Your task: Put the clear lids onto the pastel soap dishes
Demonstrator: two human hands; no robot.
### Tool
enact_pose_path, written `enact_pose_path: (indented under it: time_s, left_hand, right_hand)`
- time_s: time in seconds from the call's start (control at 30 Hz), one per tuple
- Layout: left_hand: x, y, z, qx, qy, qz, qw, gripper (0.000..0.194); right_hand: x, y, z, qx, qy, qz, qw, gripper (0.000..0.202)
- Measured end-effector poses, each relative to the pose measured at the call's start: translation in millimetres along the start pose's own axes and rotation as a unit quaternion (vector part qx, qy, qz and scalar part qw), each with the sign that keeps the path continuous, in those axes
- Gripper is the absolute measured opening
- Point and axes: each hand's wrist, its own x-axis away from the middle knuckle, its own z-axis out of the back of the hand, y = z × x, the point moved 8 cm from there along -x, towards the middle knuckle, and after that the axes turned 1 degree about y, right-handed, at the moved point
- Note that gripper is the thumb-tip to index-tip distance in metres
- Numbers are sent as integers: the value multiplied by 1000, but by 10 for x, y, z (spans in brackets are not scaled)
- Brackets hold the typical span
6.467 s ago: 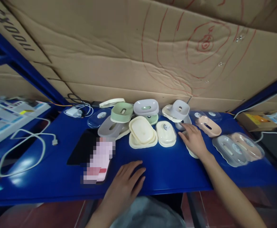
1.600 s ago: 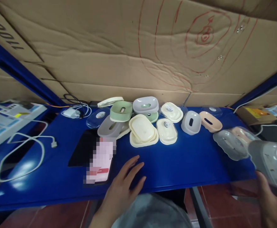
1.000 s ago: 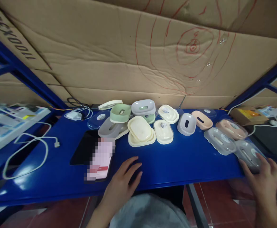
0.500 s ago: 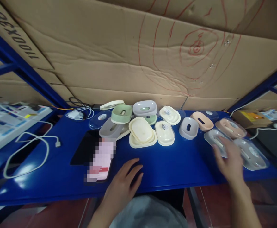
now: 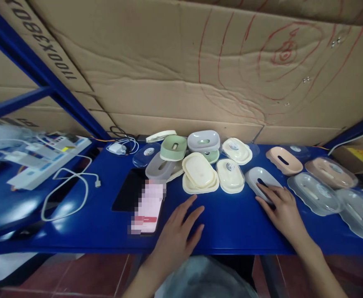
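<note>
My right hand [image 5: 277, 207] has its thumb at the near side and its fingertips at the slot of a grey oval soap dish [image 5: 259, 176], which sits on the blue table. My left hand [image 5: 181, 227] is open over the table near the front edge, fingers spread, holding nothing. Closest to it are a phone [image 5: 150, 207] with a blurred-out screen and two cream lids [image 5: 200, 169] stacked askew. Right of my right hand lie grey soap dishes under clear covers [image 5: 315, 194]. Behind it sits a peach dish [image 5: 284, 160].
Green and grey dishes [image 5: 173, 148] are piled at the back middle. Cream pieces under clear covers [image 5: 230, 176] stand beside them. A black tablet [image 5: 127, 192] lies partly under the phone. White cable [image 5: 85, 194] and a power strip [image 5: 51, 161] are at left. Cardboard [image 5: 156, 62] forms the back wall.
My right hand has moved left from the covered grey dishes to the uncovered grey dish, which has turned slightly. My left hand stays open over the table. The view has swung left.
</note>
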Motion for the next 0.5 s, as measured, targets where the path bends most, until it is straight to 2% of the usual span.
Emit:
enact_pose_path:
  time_s: [0.13,0.17,0.27,0.33,0.43,0.5]
  left_hand:
    - [-425,13,-87,-127,17,0,992,50]
    - [-534,1,-127,-155,17,9,988,47]
    - [-761,8,-199,-175,18,16,984,19]
    - [-801,30,-166,-146,28,18,989,11]
    - [-741,64,-34,-76,63,23,995,10]
    - [-684,69,33,-72,93,30,993,10]
  right_hand:
    - [204,-183,28,4,37,-42,998,38]
    - [226,-220,29,3,38,-50,998,38]
    - [233,-269,32,-6,36,-72,997,37]
    - [216,-261,32,-13,30,-84,996,38]
    - [193,-251,21,-20,15,-89,996,40]
    - [185,-254,12,-25,6,-88,996,41]
